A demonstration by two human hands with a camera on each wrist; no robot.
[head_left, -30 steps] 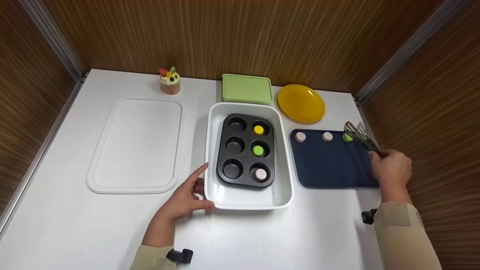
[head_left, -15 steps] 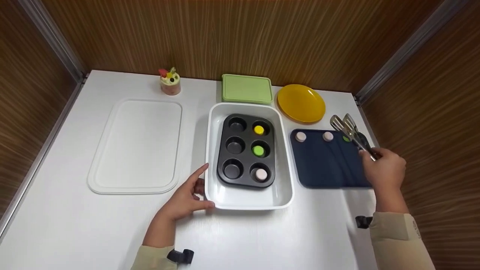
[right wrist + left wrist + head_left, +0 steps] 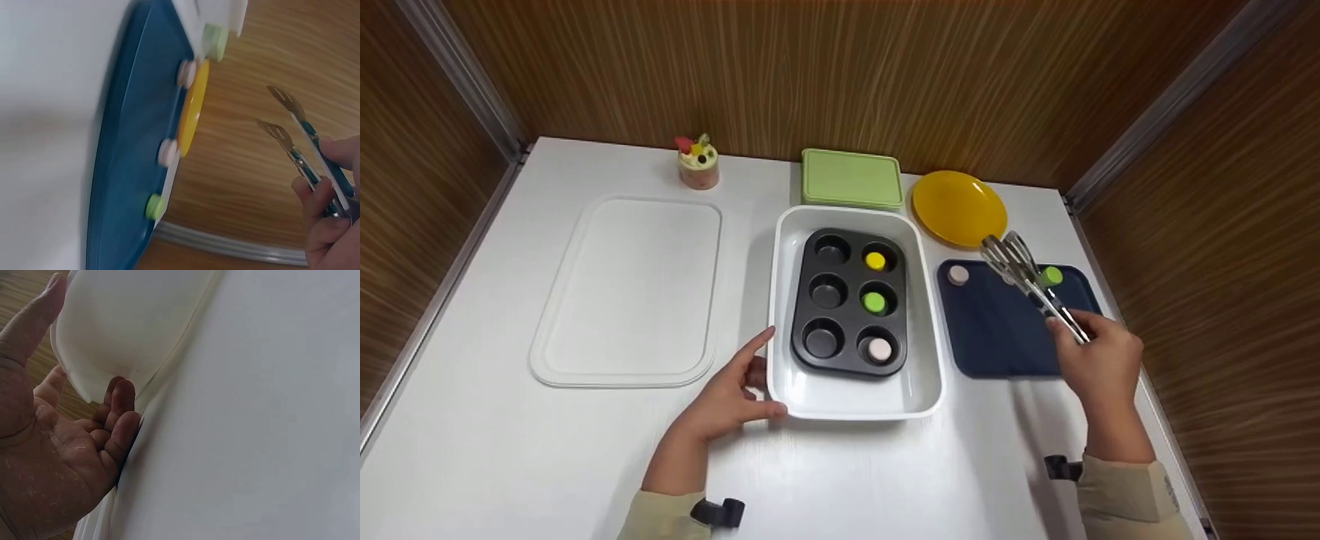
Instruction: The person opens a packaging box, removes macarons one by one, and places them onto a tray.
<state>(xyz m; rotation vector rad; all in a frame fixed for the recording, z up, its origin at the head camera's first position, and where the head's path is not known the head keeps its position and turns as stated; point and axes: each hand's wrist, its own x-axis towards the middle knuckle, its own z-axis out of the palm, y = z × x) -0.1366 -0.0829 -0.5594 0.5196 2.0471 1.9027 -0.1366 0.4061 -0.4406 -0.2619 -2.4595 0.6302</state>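
Observation:
My left hand steadies the near left corner of the white tub, index finger at its left wall and thumb at the front rim. In the left wrist view its other fingers curl loosely against the wall. Within the tub lies a dark muffin tin; its right-hand cups hold a yellow piece, a green piece and a pale pink piece. My right hand grips metal tongs above the navy tray. The tongs' ends are spread with nothing between them.
Along the navy tray's far edge sit a pink piece, another pink one mostly behind the tongs, and a green one. A yellow plate, green box and dessert cup stand at the back. A white lid lies left.
My right hand has carried the tongs leftward and nearer to me, from over the green piece to across the middle pink piece. The left hand and tub have stayed put.

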